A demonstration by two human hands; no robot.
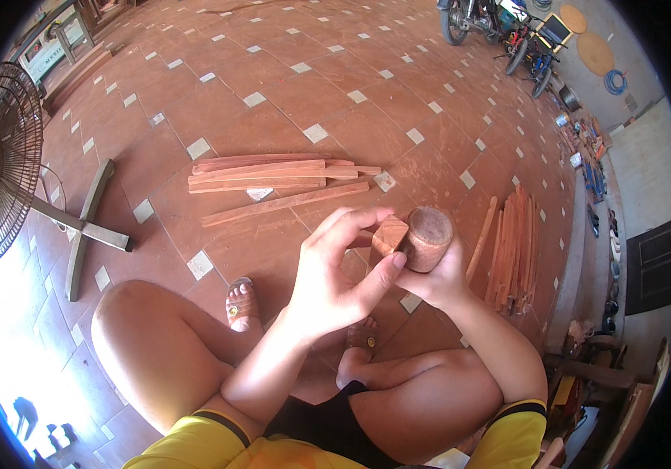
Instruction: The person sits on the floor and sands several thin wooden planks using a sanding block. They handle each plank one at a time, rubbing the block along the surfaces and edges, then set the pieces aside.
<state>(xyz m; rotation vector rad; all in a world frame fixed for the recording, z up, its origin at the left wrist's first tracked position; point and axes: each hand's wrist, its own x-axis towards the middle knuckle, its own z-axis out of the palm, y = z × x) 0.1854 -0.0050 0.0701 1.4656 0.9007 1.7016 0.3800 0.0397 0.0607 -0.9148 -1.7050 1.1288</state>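
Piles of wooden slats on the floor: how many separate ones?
2. One pile of wooden slats lies ahead of the person on the tiled floor; a second pile lies to the right of the hands. More may be hidden behind hands or legs.

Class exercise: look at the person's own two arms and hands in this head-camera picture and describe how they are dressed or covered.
Both forearms are bare. The left hand and right hand wear no gloves; no rings or watch show. Short yellow sleeves with dark trim cover the upper arms.
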